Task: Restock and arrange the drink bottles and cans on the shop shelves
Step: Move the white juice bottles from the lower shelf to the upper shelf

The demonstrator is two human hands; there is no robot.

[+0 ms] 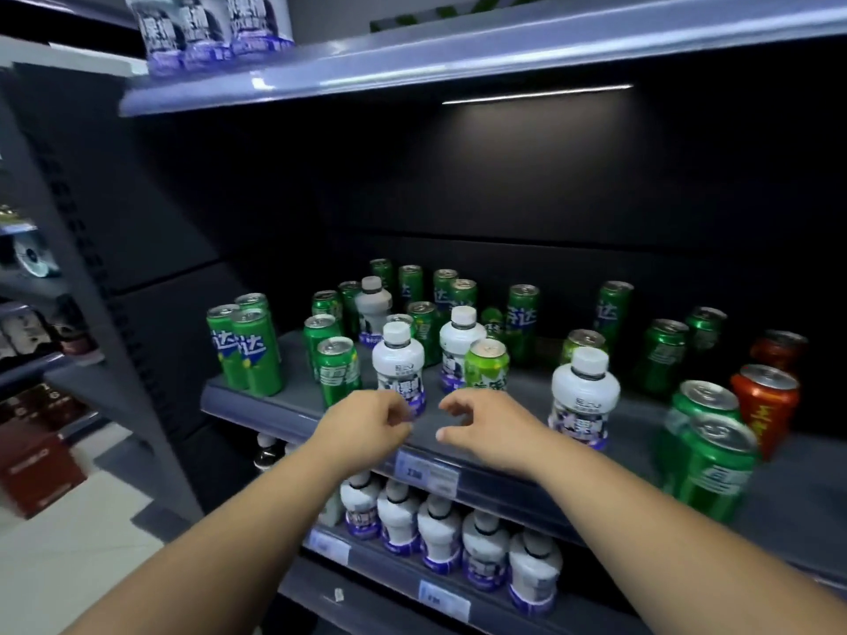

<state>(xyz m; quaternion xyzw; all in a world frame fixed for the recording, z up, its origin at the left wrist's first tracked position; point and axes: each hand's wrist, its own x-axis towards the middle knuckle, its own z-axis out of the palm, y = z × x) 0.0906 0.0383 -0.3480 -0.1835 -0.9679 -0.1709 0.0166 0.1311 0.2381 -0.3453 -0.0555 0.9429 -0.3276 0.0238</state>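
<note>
Green cans (250, 348) and white bottles with purple labels stand scattered on the grey middle shelf (293, 407). One white bottle (398, 364) stands just behind my left hand (366, 426). My right hand (488, 426) hovers beside it, over the shelf's front edge. Both hands have loosely curled fingers and hold nothing. Another white bottle (584, 396) stands to the right of my right hand, and a light green can (486, 364) stands behind it. Two red cans (763, 405) sit at the far right.
The shelf below holds a row of white bottles (440, 533) behind price tags (426, 469). The top shelf (458, 66) carries more white bottles at its left. A grey upright panel (91, 268) bounds the unit on the left. Dark red boxes (32, 469) sit on the floor at the left.
</note>
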